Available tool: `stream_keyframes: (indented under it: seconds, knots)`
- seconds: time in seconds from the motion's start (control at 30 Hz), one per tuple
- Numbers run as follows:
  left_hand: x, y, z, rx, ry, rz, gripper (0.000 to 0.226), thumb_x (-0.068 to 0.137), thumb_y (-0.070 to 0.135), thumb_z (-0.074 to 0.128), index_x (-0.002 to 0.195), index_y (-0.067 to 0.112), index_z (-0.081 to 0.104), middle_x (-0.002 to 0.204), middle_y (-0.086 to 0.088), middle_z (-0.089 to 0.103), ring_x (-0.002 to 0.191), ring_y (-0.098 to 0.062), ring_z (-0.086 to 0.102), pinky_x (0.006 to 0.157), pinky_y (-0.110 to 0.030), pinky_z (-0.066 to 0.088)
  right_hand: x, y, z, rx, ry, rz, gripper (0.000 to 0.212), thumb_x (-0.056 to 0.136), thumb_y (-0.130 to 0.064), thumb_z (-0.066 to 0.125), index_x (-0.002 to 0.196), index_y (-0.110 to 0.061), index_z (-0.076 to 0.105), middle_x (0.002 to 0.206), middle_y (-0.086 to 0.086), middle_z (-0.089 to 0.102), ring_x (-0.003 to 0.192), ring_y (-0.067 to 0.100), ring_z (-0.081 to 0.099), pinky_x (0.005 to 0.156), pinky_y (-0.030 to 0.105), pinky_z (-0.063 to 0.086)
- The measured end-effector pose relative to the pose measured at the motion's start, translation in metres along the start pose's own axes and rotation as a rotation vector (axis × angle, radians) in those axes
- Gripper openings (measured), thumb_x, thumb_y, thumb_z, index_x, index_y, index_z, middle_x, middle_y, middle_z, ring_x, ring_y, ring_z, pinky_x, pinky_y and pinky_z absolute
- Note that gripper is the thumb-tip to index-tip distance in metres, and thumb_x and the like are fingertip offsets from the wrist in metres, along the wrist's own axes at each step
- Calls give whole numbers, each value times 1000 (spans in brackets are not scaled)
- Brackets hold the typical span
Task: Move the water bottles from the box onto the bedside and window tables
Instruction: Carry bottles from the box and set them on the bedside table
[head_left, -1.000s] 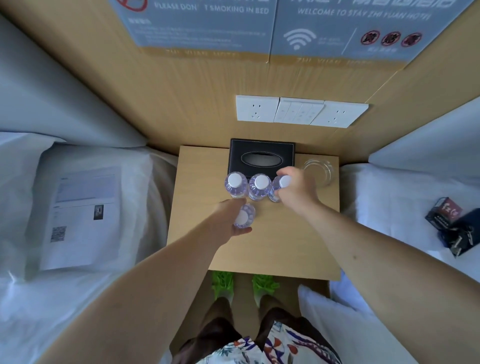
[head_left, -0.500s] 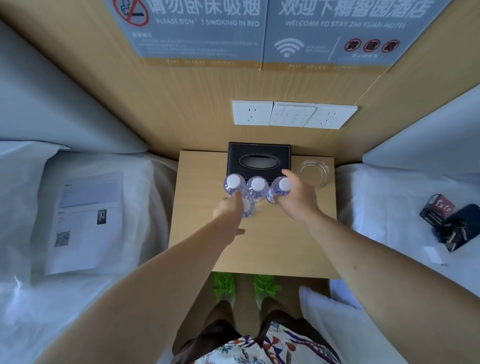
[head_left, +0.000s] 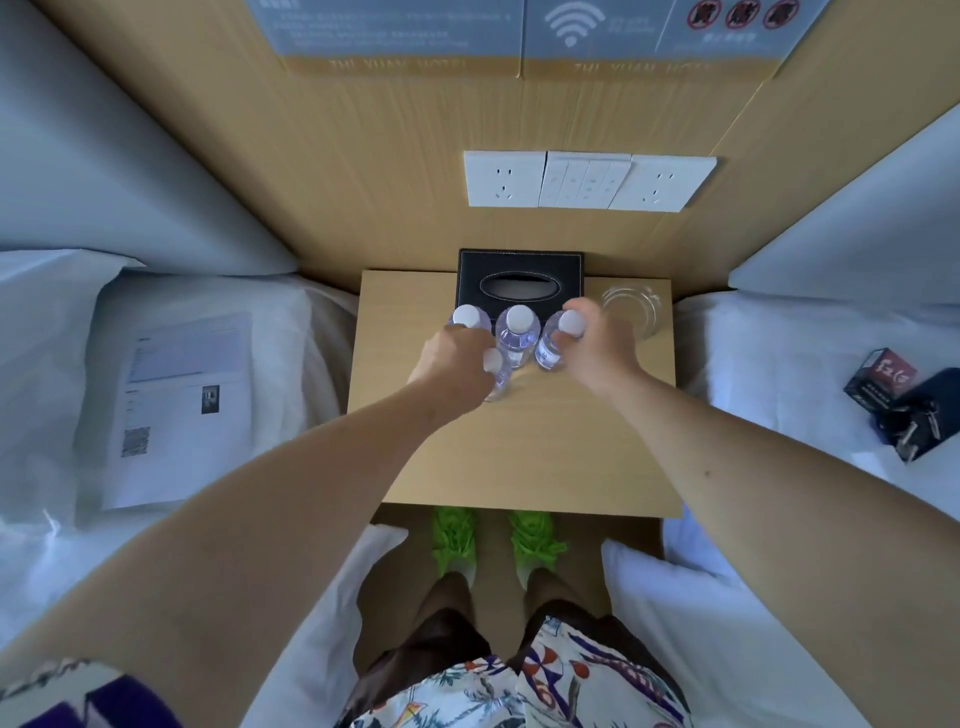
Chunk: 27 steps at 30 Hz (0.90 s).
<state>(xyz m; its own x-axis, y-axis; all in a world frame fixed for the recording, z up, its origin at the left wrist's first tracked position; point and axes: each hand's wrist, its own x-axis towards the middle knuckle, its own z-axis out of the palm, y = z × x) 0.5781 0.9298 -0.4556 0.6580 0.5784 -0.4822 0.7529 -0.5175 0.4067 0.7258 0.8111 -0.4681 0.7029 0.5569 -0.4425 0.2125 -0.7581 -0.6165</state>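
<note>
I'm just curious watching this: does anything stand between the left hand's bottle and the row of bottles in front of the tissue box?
Nothing visible does. The left hand holds the front bottle just short of the row of three bottles before the tissue box; only bare bedside table surrounds it.

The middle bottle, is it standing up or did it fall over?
Standing up. The middle bottle shows its white cap on top, pointing toward the camera, with its base on the bedside table, and neither hand holds it.

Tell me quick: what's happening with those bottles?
Left hand grips front clear plastic bottle. Right hand grips right bottle. Four on wooden bedside table. Black tissue box close behind.
</note>
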Motion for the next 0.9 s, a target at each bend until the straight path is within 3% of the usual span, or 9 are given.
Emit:
stream_keyframes:
  seconds: [0.23,0.37,0.67,0.9]
  knots:
    - [6,0,0,42,21,15,19,85,29,71,97,15,66,88,-3,56,79,-27,58,51,-26,37,-2,2,4,29,28,-4,41,97,-20,63,138,-17,57,126,12,65,113,31,61,94,42,52]
    - [2,-2,-1,6,42,50,15,85,17,63,98,16,69,85,-2,54,73,-24,52,48,-26,33,-6,0,7,58,48,-18,39,95,-15,65,134,-15,61,125,11,66,112,30,61,96,43,52]
    - [-3,-11,-5,210,18,210,38,84,-3,52,112,20,67,103,-8,62,81,-29,50,61,-32,39,-5,-3,6,84,42,-40,38,95,-3,61,132,-11,63,127,12,65,114,30,60,98,42,50]
    - [-1,-10,-3,313,30,282,27,89,-2,54,110,13,61,104,-9,63,77,-31,48,61,-34,37,-1,-5,8,93,39,-36,40,95,2,55,131,-12,63,125,11,65,112,28,60,92,35,51]
